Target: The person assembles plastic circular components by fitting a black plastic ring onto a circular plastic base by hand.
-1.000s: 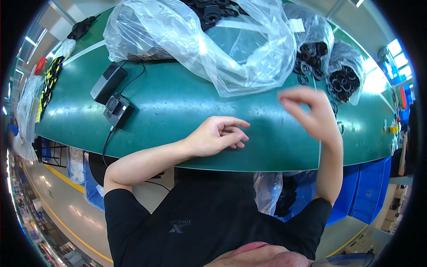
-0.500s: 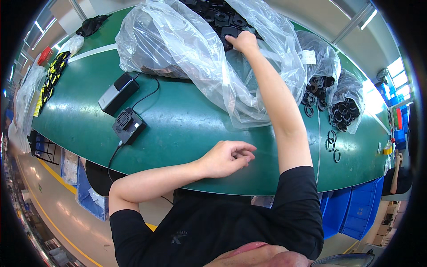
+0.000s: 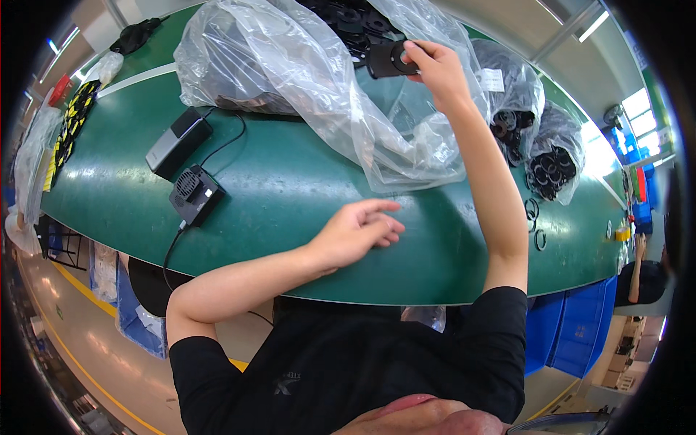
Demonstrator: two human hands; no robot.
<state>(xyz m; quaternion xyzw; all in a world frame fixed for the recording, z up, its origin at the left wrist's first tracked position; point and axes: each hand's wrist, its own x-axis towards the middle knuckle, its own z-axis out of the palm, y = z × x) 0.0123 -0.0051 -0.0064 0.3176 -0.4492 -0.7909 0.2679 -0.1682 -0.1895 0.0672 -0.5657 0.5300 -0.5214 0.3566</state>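
Over the mouth of a large clear plastic bag (image 3: 326, 94), my right hand (image 3: 441, 72) pinches a flat black plastic part (image 3: 384, 61). The part has a squarish plate at one end and a round opening near my fingers. Inside the bag, at the far side, lies a heap of similar black parts (image 3: 349, 25). My left hand (image 3: 355, 233) hovers low over the green table (image 3: 290, 174), fingers loosely apart and holding nothing.
Two smaller clear bags, one holding black parts (image 3: 512, 129) and one black rings (image 3: 552, 170), lie at the right. Loose black rings (image 3: 540, 239) sit nearby. A black-and-grey device (image 3: 185, 141) and a cabled black box (image 3: 196, 196) are at left. Blue bins (image 3: 580, 326) stand below the right edge.
My right hand has lifted a black part from the heap in the bag and drawn it to the right. My left hand has risen slightly, its fingers opening a little more.
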